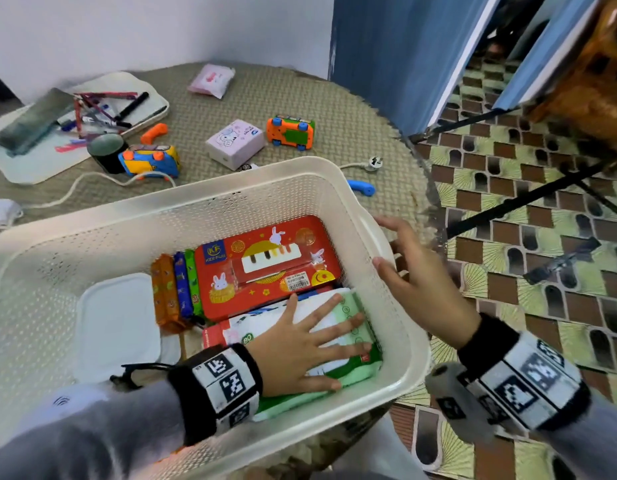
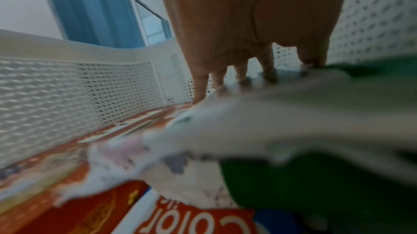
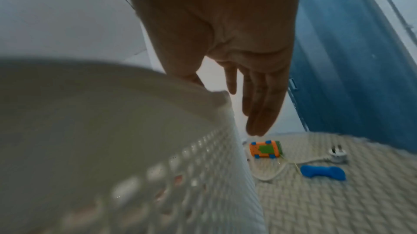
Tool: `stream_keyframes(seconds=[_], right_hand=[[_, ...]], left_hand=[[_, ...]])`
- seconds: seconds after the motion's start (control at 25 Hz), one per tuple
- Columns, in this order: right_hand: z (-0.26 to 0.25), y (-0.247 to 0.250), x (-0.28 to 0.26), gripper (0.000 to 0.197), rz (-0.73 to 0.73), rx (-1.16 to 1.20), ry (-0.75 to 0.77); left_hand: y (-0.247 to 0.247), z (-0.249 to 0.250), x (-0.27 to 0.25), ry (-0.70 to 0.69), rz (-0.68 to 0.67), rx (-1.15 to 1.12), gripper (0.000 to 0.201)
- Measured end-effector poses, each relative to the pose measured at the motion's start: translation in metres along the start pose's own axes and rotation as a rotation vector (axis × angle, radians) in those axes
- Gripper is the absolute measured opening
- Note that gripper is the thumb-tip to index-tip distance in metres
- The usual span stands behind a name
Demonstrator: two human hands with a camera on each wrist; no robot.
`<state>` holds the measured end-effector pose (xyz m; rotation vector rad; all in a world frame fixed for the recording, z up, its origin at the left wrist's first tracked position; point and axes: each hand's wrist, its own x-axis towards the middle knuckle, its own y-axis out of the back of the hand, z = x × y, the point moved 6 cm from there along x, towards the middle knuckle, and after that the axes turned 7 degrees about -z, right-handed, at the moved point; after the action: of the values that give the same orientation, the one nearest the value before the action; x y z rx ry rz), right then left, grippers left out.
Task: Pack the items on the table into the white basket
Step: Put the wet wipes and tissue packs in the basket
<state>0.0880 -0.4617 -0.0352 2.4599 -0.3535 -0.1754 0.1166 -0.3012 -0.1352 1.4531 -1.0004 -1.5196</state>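
Green-white soft pack [image 1: 338, 337], lower centre of frame, inside white basket [image 1: 210, 202]: light, squashy, likely slippery film; take by long edges. Left hand [image 1: 302, 344] flat on it, fingers [image 1: 329, 303] spread straight, pressing, gripping nothing. Right hand [image 1: 412, 275] beside right rim, fingers loose, holding nothing. Toys remain on bench [image 1: 334, 98], upper frame.

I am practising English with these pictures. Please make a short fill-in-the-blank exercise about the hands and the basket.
1. The left hand presses flat on a green and white ____ inside the white basket.
2. The right hand is at the basket's ____ side, outside it.
3. The tin with rabbits is ____ in colour.

Missing words: packet; right; red
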Motion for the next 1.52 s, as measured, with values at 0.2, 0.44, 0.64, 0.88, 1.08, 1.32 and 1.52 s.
stream_keyframes(seconds=[0.2,0.44,0.64,0.88,1.08,1.32,1.52], right_hand=[[0.009,-0.005,-0.005,0.048,0.093,0.065,0.045],[0.012,-0.009,-0.005,0.05,0.106,0.098,0.067],[0.016,-0.008,-0.004,0.05,0.12,0.11,0.05],[0.023,-0.005,-0.005,0.035,0.161,0.285,-0.018],[0.027,0.004,-0.01,0.018,0.191,0.395,-0.023],[0.036,0.028,-0.007,0.016,0.194,0.489,-0.02],[0.05,0.072,-0.003,0.018,0.211,0.418,0.02]], left_hand=[[-0.011,0.008,0.004,0.062,0.066,0.045,0.061],[-0.013,0.003,0.01,0.056,0.05,0.004,0.058],[-0.01,-0.001,0.009,0.006,0.083,-0.077,0.058],[0.007,-0.008,0.007,0.009,-0.069,-0.382,0.063],[0.057,-0.03,-0.007,0.117,0.1,-0.627,0.055],[0.128,-0.062,-0.005,0.246,0.427,-0.654,0.051],[0.188,-0.06,0.026,0.28,0.52,-0.599,0.042]])
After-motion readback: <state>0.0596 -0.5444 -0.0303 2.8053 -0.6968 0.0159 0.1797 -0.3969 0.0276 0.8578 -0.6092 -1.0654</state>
